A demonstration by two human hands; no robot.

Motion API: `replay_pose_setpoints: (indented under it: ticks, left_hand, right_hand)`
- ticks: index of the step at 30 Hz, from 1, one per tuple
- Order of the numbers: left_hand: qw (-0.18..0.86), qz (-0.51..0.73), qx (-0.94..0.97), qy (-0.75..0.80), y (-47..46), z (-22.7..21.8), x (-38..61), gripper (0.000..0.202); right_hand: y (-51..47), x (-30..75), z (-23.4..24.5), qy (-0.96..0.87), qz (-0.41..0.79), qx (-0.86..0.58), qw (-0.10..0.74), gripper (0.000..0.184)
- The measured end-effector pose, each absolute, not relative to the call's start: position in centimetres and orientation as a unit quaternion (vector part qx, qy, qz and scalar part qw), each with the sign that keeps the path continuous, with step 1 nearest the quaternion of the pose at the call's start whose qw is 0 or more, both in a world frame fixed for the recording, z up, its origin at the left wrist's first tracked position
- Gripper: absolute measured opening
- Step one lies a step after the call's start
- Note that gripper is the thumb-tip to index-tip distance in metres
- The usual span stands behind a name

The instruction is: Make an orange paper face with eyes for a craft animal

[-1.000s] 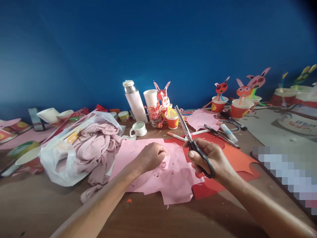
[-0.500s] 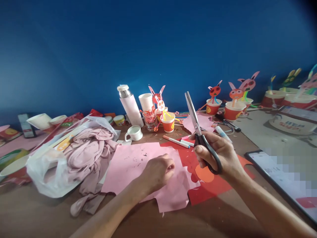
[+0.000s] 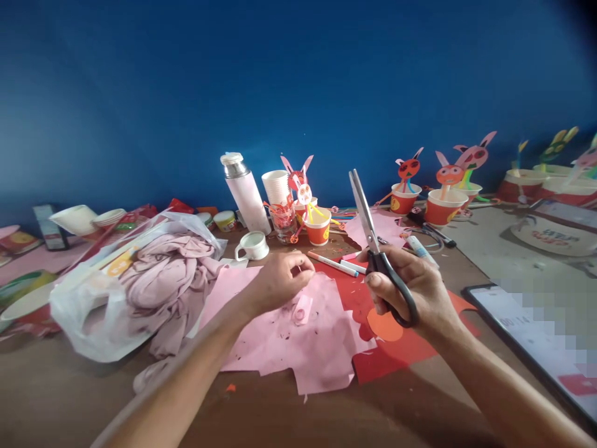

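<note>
One pair of scissors (image 3: pixel 372 242) in right hand (image 3: pixel 420 286)

Scissors (image 3: pixel 371 240): shiny metal blades, smooth black plastic handles
Pink sheet (image 3: pixel 321 348): matt paper, lightly creased
Red sheet (image 3: pixel 387 359): matt paper
Bag (image 3: pixel 105 323): thin, crinkled, translucent plastic
Cloth (image 3: pixel 161 277): soft-looking matt fabric, rumpled
Flask (image 3: pixel 249 200): smooth body, polished metal collar
Tabletop (image 3: pixel 261 420): brown, wood-like, faint sheen

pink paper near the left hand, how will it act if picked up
The pink paper looks thin, so it would likely flex and droop when lifted. Its notched edges might catch or fold. The small pink piece lying on it could slide off.
</note>
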State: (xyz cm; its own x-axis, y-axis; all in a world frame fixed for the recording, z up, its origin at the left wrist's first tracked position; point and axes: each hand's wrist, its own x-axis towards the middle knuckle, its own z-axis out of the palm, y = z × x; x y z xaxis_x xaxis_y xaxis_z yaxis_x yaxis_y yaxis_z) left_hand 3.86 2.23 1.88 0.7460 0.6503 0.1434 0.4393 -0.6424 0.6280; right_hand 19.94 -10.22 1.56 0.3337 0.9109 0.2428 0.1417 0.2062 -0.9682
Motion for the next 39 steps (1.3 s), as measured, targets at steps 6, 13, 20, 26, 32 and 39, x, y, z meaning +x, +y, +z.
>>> replay_pose_setpoints:
  ticks: [6, 13, 20, 26, 32, 39]
  left_hand:
    - [0.334, 0.104, 0.857, 0.379, 2.8, 0.5, 0.9, 0.013]
    - [0.333, 0.093, 0.835, 0.428, 1.8, -1.4, 0.5, 0.02]
    - [0.365, 0.152, 0.824, 0.405, 1.5, -2.0, 1.1, 0.018]
    - [0.507, 0.223, 0.764, 0.332, 1.0, -0.7, 0.9, 0.016]
    - [0.59, 0.28, 0.701, 0.288, -0.2, -0.6, 1.1, 0.022]
    - [0.683, 0.247, 0.623, 0.292, -1.4, -0.4, 1.8, 0.027]
  right_hand:
    - [-10.2, 19.5, 1.0, -0.46, 0.351, -0.551, 0.602, 0.034]
    - [-9.8, 18.5, 0.5, -0.445, 0.376, -0.567, 0.582, 0.029]
    - [-9.5, 18.0, -0.8, -0.441, 0.411, -0.564, 0.565, 0.035]
    - [-9.1, 18.4, -1.8, -0.52, 0.389, -0.468, 0.6, 0.052]
    - [-9.0, 17.9, -1.9, -0.534, 0.387, -0.509, 0.554, 0.042]
    - [-9.4, 16.4, -2.0, -0.461, 0.451, -0.517, 0.563, 0.034]
